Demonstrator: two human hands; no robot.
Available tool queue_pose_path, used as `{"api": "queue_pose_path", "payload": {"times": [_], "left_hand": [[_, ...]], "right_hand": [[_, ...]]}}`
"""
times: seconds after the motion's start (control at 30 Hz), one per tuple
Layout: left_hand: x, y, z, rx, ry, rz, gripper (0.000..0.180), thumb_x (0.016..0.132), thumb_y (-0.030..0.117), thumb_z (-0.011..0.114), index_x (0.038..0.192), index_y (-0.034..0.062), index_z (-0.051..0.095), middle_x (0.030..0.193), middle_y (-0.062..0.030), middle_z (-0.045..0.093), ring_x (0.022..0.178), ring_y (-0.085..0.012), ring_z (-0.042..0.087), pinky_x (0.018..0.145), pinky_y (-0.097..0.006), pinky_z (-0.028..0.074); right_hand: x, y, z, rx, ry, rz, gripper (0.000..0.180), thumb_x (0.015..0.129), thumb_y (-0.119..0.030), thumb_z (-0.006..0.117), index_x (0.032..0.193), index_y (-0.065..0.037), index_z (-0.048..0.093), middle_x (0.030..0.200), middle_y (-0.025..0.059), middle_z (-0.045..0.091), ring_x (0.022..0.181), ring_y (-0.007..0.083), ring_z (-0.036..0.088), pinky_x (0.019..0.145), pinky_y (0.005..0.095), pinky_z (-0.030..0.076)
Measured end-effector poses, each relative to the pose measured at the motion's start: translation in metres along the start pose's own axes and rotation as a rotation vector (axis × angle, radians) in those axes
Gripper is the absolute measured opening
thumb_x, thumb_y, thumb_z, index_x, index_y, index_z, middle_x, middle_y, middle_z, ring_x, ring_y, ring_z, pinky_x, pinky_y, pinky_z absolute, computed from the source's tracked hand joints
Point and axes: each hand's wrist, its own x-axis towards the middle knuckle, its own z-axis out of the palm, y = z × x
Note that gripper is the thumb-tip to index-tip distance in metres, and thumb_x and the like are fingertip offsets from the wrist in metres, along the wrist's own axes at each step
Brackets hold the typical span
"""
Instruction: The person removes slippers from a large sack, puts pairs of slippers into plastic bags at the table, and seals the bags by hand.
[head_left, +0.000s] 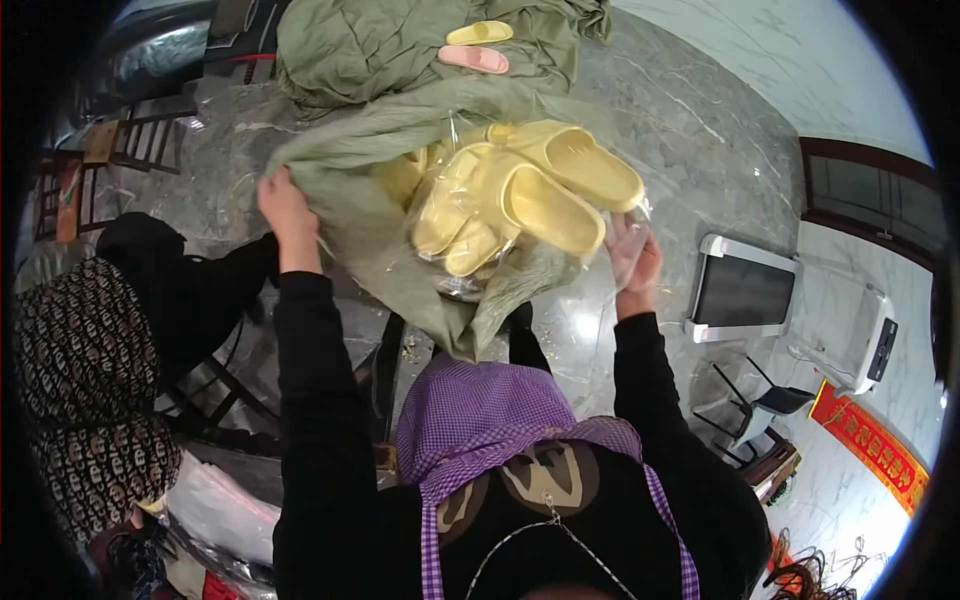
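Observation:
A large olive-green woven sack (345, 215) gapes in front of me, and my left hand (290, 210) grips its rim on the left side. Pale yellow slippers (550, 205), several of them in clear plastic wrapping, lie bunched over the sack's mouth. My right hand (637, 255) is at the right edge of that bundle, its fingers closed on the clear plastic bag (622, 262) beside a slipper's toe. More yellow slippers show deeper inside the sack, partly hidden by its folds.
Beyond it lies another green sack (420, 50) with a yellow slipper (480, 33) and a pink slipper (474, 59) on top. A person in a patterned top (85, 370) sits to my left. At right are a dark-topped platform scale (745, 288) and a small chair (765, 405).

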Motion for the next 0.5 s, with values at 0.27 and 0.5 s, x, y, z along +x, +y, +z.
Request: {"api": "queue_pose_path", "payload": {"times": [0.27,0.5], "left_hand": [[-0.029,0.127,-0.016,-0.479,-0.205,-0.104,0.023,0.09,0.01,0.054,0.11,-0.0012,0.054,0.104,-0.0097,0.061,0.095,-0.0188,0.059,0.081,-0.032,0.048],[-0.008,0.182,-0.007,-0.555,-0.366,-0.158,0.022,0.092,0.014,0.053,0.109,-0.0003,0.056,0.104,-0.0084,0.062,0.095,-0.0192,0.06,0.082,-0.032,0.049]], "right_hand": [[0.046,0.042,-0.054,0.087,-0.027,0.268,0.044,0.093,-0.024,0.036,0.127,0.003,0.044,0.138,0.0205,0.04,0.127,0.0345,0.041,0.104,0.0555,0.033],[0.075,0.081,-0.011,-0.339,0.008,0.315,0.044,0.093,-0.023,0.041,0.129,0.002,0.041,0.133,0.0188,0.045,0.121,0.0378,0.046,0.095,0.0578,0.04]]}}
